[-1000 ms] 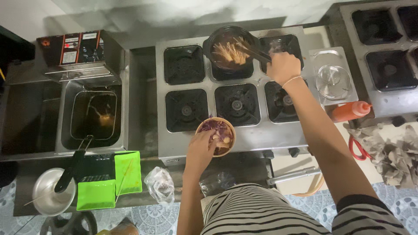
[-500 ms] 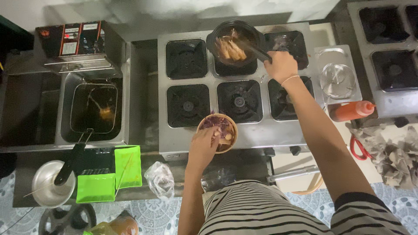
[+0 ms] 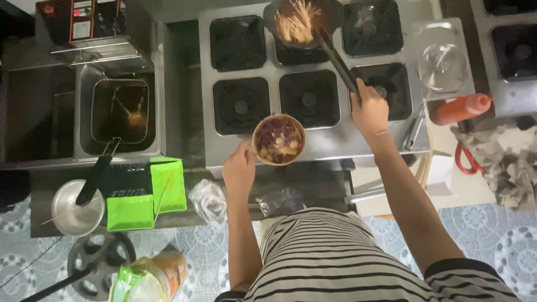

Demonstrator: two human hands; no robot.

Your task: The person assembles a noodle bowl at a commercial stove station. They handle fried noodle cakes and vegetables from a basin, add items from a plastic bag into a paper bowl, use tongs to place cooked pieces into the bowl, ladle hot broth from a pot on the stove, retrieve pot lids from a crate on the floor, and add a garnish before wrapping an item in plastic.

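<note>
- The left hand (image 3: 239,168) grasps the near-left rim of a round paper bowl (image 3: 278,140), which rests on the front edge of the steel stove (image 3: 330,142), just in front of the burners.
- The right hand (image 3: 369,110) is clenched around the long dark handle of a pan (image 3: 302,22); the pan sits on a back burner, well beyond that hand and up to its left.
- Progress, as judged: the bowl already holds a mix of purple shreds and pale and tan pieces, so that part looks done. The pan's contents are all in the pan; nothing from it lies in the bowl that can be made out.
- Pan contents: a heap of pale yellow strips, noodles or sticks; which one cannot be told.
- Left of the left hand, a fryer tank (image 3: 120,109) holds dark oil with a basket in it, its handle pointing towards the person.
- Near-left of the same hand, a steel bowl (image 3: 75,208) holds a dark-handled tool, beside two green trays (image 3: 146,193).
- Right of the right hand stands a clear glass lid (image 3: 443,59) on a steel tray, with an orange squeeze bottle (image 3: 461,109) lying just beyond it.
</note>
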